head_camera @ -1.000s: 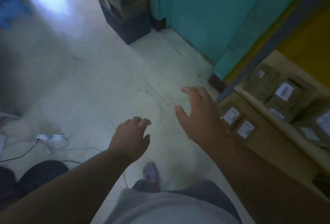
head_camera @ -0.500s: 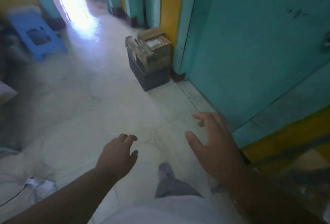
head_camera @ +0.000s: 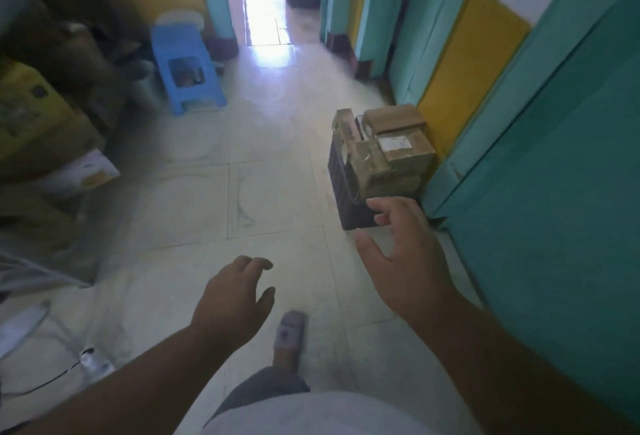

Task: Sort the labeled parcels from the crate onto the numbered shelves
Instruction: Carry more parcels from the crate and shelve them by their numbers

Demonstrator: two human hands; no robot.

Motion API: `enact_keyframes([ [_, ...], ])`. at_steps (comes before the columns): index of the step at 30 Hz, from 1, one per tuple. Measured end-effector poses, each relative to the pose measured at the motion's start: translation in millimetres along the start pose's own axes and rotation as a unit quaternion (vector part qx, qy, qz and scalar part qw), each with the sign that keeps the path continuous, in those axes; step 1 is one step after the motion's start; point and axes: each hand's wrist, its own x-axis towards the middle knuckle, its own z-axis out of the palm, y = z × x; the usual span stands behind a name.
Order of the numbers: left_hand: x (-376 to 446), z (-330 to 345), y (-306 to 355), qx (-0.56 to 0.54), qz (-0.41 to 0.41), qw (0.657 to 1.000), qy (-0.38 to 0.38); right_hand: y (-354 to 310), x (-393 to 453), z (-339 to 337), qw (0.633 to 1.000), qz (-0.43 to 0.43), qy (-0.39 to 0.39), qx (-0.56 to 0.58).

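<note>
A dark crate [head_camera: 343, 188] stands on the floor against the teal and yellow wall, piled with brown taped parcels [head_camera: 388, 154]; the top one carries a white label [head_camera: 393, 141]. My right hand [head_camera: 405, 258] hangs open just in front of the crate's near corner, fingers spread, holding nothing. My left hand [head_camera: 232, 296] is open too, lower and to the left, over bare floor tiles. The numbered shelves are out of view.
A blue plastic stool [head_camera: 187, 70] stands farther back on the left. Cardboard boxes [head_camera: 41, 129] are stacked along the left wall. A teal wall [head_camera: 554, 192] runs close on the right. A cable [head_camera: 52, 379] lies on the floor at lower left. My sandalled foot [head_camera: 289, 334] steps forward.
The view has swung up and away from the shelves toward the crate, which now sits much closer. Both hands stay empty, the right one now reaching near the crate.
</note>
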Motion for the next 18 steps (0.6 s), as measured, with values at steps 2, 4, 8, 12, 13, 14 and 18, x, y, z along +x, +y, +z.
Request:
enact_keyframes([
  [2, 58.7, -7.0, 2.9, 0.012, 0.023, 1.0, -0.014, 10.7, 38.7, 0.4, 1.0, 0.02, 0.014, -0.012],
  [4, 113.9, -16.3, 15.3, 0.019, 0.053, 0.998, -0.032, 23.9, 70.3, -10.4, 0.997, 0.051, 0.044, -0.027],
  [8, 224.0, -29.8, 60.0, 0.034, 0.126, 0.989, -0.065, 56.3, 129.0, -39.9, 0.985, 0.128, 0.103, -0.043],
  [12, 327.6, -21.1, 106.9, 0.037, 0.164, 0.982, -0.086, 101.1, 187.8, -50.2, 0.973, 0.177, 0.136, -0.054],
  [13, 353.7, -16.7, 117.8, 0.04, 0.17, 0.98, -0.092, 113.4, 204.9, -50.0, 0.973, 0.182, 0.136, -0.051],
  [14, 378.3, -13.1, 128.5, 0.041, 0.172, 0.98, -0.096, 125.7, 223.1, -49.9, 0.973, 0.181, 0.134, -0.048],
  [18, 457.8, -12.4, 159.7, 0.041, 0.165, 0.979, -0.114, 165.9, 304.0, -50.3, 0.975, 0.183, 0.113, -0.048],
])
